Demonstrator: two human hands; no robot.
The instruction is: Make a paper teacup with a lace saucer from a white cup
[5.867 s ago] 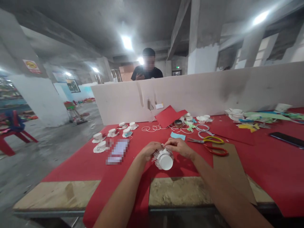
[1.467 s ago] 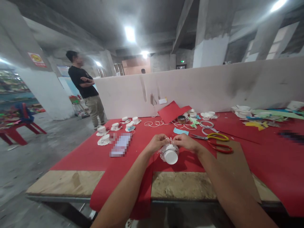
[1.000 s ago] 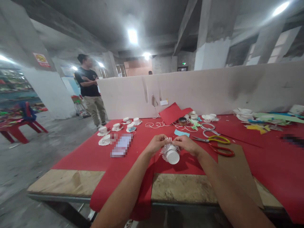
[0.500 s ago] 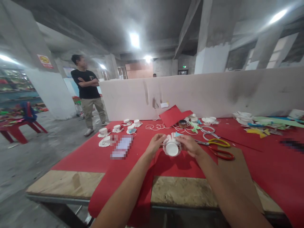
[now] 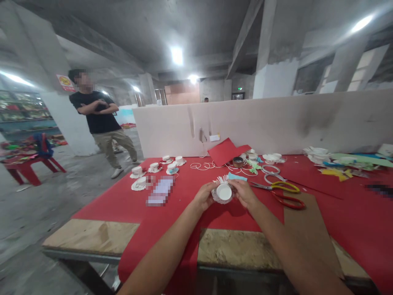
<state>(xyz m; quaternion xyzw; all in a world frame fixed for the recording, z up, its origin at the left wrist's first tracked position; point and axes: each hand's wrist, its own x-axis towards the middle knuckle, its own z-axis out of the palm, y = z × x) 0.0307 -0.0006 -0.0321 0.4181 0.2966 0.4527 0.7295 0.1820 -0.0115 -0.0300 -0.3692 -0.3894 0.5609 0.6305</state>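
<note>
While the left hand and the right hand hold its opposite sides between curled fingers, a white, round, paper-like cup with a fringed rim is held over the red sheet covering near the table's middle. Just beyond the right hand lies a light-blue rectangular paper piece. To the right, metal scissors with yellow and red handles overlap a flat brown cardboard sheet. Six small white fringed cups stand farther left; beyond them stands a black-shirted person, arms folded.

Ceiling lamps glare white against the dim ceiling, outer edges stretched and soft
</note>
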